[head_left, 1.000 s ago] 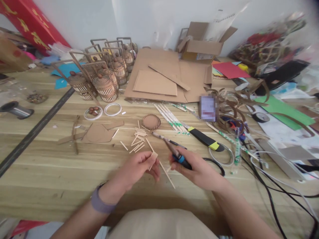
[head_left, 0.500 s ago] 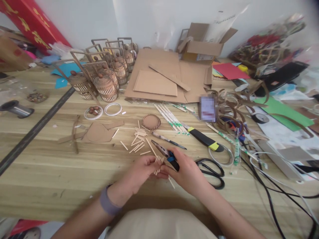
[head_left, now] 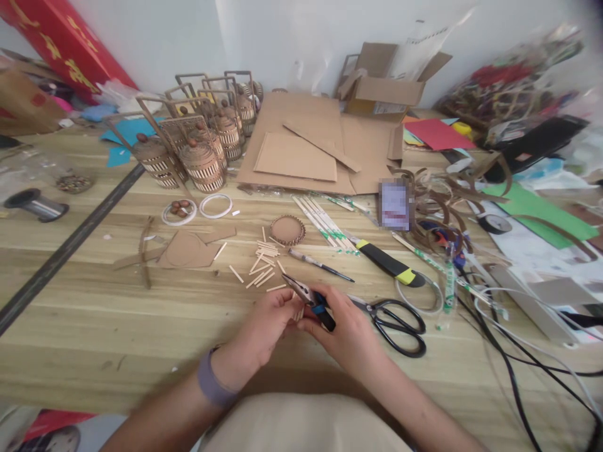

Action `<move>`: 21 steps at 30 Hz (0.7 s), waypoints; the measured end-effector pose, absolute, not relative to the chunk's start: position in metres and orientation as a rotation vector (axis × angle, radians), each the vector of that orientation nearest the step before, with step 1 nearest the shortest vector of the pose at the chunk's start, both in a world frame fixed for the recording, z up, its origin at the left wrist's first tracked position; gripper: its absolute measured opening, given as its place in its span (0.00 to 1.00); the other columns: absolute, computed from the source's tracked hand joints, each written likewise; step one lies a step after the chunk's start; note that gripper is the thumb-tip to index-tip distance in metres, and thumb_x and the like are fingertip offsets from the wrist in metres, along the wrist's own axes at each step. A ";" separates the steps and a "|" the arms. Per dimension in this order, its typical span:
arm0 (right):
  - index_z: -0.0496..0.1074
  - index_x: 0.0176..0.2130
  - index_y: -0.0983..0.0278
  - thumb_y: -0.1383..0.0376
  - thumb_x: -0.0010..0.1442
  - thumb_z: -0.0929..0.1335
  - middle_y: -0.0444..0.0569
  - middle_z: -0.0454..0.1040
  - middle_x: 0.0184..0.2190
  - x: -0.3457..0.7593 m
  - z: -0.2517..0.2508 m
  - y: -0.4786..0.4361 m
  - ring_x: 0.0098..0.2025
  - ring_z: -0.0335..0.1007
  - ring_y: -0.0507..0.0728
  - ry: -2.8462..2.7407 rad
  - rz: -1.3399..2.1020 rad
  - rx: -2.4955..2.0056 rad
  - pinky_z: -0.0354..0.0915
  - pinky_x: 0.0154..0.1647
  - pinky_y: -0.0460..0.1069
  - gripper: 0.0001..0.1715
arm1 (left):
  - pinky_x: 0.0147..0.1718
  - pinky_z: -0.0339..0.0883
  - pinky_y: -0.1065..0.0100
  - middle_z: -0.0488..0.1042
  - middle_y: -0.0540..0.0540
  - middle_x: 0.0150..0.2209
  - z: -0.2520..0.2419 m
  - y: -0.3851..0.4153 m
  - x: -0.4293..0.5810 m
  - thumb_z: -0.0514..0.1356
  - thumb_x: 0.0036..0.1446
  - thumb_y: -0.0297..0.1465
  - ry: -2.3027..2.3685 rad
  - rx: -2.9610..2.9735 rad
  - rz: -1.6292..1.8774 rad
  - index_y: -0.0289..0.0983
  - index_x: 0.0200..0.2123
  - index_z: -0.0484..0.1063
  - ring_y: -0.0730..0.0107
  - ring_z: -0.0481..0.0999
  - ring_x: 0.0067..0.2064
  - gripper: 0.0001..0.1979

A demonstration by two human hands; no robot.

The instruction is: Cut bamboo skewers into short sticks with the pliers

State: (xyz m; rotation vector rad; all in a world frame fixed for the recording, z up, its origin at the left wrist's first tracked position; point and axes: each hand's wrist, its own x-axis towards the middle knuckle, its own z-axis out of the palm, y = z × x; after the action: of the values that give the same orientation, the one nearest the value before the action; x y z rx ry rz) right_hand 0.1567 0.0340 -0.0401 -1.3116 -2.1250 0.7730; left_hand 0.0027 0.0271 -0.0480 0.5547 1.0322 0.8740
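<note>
Pale wood sticks (head_left: pixel 298 314) sit low ctr. of frame, mostly hidden, pinched by the fingers of the L hand (head_left: pixel 264 323); R hand (head_left: pixel 346 326) has its fingers wrapped round the pliers (head_left: pixel 308 297), nose up near the L fingertips. Looks approx. halfway, at a guess: short pcs. (head_left: pixel 266 250) lie loose mid-frame, seemingly cut; green-tipped strips (head_left: pixel 321 224), right of ctr., look uncut. Round cardboard base (head_left: pixel 287 230), just above the pcs., has no sticks stood on it yet.

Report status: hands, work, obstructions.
Right hand: holding blue-black-handled metal pliers. Left hand: pinching thin pale wooden sticks, mostly hidden. Black-handled metal scissors beside right hand.
</note>
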 end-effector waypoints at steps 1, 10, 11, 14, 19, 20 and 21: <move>0.69 0.47 0.61 0.69 0.52 0.74 0.48 0.79 0.39 0.157 -0.040 0.035 0.40 0.76 0.59 -2.106 0.812 -1.332 0.69 0.42 0.51 0.22 | 0.34 0.68 0.70 0.74 0.52 0.26 -0.048 0.027 0.002 0.70 0.47 0.44 1.035 0.586 0.870 0.35 0.32 0.74 0.71 0.74 0.31 0.18; 0.67 0.51 0.63 0.67 0.56 0.69 0.54 0.79 0.44 0.158 -0.047 0.043 0.45 0.76 0.63 -2.230 0.744 -1.624 0.68 0.43 0.54 0.21 | 0.40 0.68 0.65 0.81 0.45 0.33 -0.036 0.036 -0.037 0.57 0.61 0.45 1.528 1.172 0.925 0.37 0.33 0.71 0.60 0.79 0.39 0.16; 0.67 0.51 0.63 0.69 0.57 0.69 0.54 0.79 0.45 0.155 -0.046 0.041 0.46 0.76 0.64 -2.296 0.726 -1.643 0.68 0.44 0.54 0.22 | 0.40 0.68 0.65 0.81 0.45 0.34 -0.035 0.038 -0.041 0.57 0.61 0.44 1.598 1.232 0.926 0.38 0.33 0.72 0.59 0.79 0.39 0.16; 0.67 0.54 0.64 0.72 0.58 0.68 0.56 0.79 0.45 0.145 -0.044 0.038 0.46 0.76 0.65 -2.470 0.635 -1.700 0.67 0.44 0.55 0.24 | 0.35 0.66 0.68 0.81 0.45 0.36 -0.030 0.041 -0.047 0.57 0.61 0.42 1.775 1.383 0.938 0.38 0.35 0.74 0.61 0.78 0.37 0.14; 0.67 0.54 0.67 0.75 0.58 0.66 0.59 0.80 0.40 0.139 -0.048 0.036 0.42 0.78 0.66 -2.595 0.436 -1.741 0.67 0.41 0.55 0.23 | 0.35 0.67 0.70 0.82 0.46 0.42 -0.026 0.043 -0.049 0.57 0.61 0.39 1.885 1.524 0.984 0.40 0.39 0.76 0.62 0.78 0.40 0.11; 0.68 0.53 0.67 0.75 0.58 0.66 0.59 0.80 0.40 0.139 -0.050 0.036 0.41 0.78 0.66 -2.595 0.405 -1.752 0.67 0.41 0.55 0.23 | 0.35 0.68 0.70 0.81 0.46 0.43 -0.026 0.044 -0.049 0.57 0.61 0.38 1.873 1.536 0.993 0.40 0.40 0.76 0.62 0.78 0.42 0.11; 0.68 0.53 0.67 0.74 0.58 0.66 0.60 0.80 0.40 0.139 -0.051 0.036 0.41 0.78 0.67 -2.591 0.385 -1.768 0.67 0.41 0.55 0.22 | 0.36 0.69 0.70 0.81 0.45 0.44 -0.027 0.045 -0.049 0.57 0.61 0.38 1.857 1.546 1.007 0.40 0.40 0.76 0.62 0.78 0.43 0.11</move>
State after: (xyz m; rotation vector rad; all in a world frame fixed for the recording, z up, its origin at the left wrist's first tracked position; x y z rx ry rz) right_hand 0.1386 0.0361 -0.0508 -1.7677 -2.5906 0.3855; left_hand -0.0492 0.0446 -0.0271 1.5455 1.8570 1.0070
